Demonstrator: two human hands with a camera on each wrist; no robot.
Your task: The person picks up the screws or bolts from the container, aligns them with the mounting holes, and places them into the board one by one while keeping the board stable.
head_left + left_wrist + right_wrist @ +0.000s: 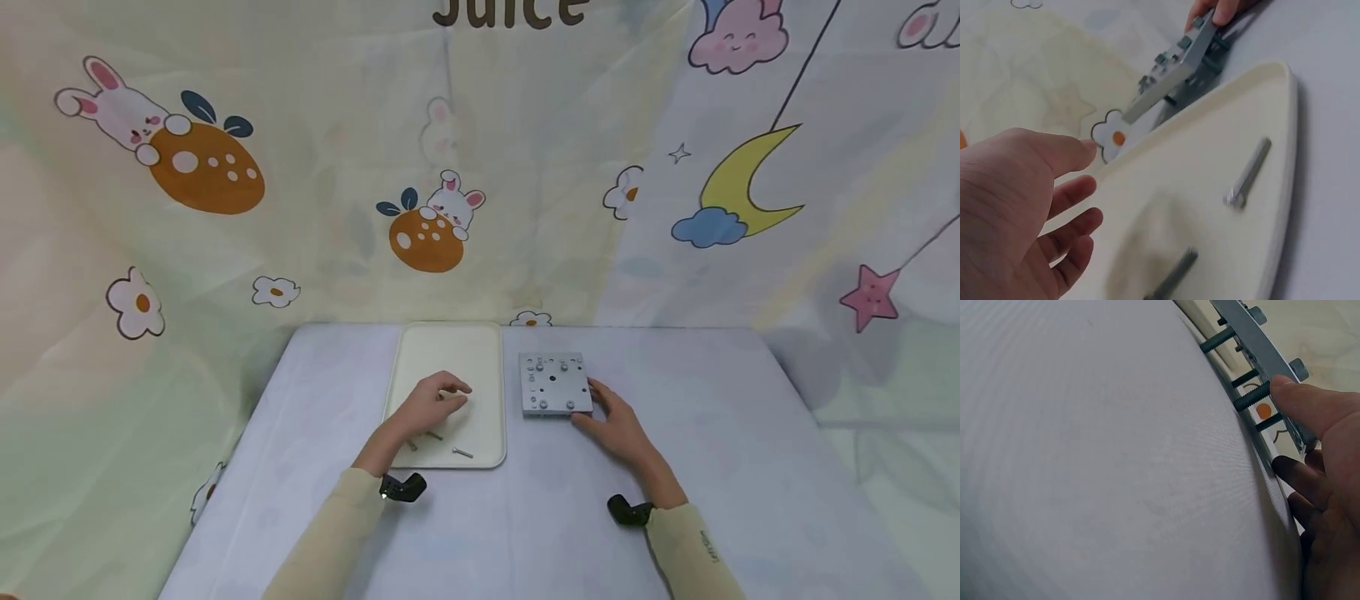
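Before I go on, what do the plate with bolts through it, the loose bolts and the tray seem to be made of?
Plate: likely metal, matte silver-grey; its faces look even and its edges crisp.
Loose bolts: probably steel, grey; one head carries a dull glint.
Tray: probably plastic, smooth cream; the rounded rim runs seamlessly into the base, though coated metal is possible.

The left hand [429,404] and right hand [621,427] were bare. The left sleeve [330,533] and right sleeve [692,554] were pale beige and long, the right one bearing small dark lettering [709,546]. Compact, matte black devices [405,487], 2 in all, sat 1 at each wrist.
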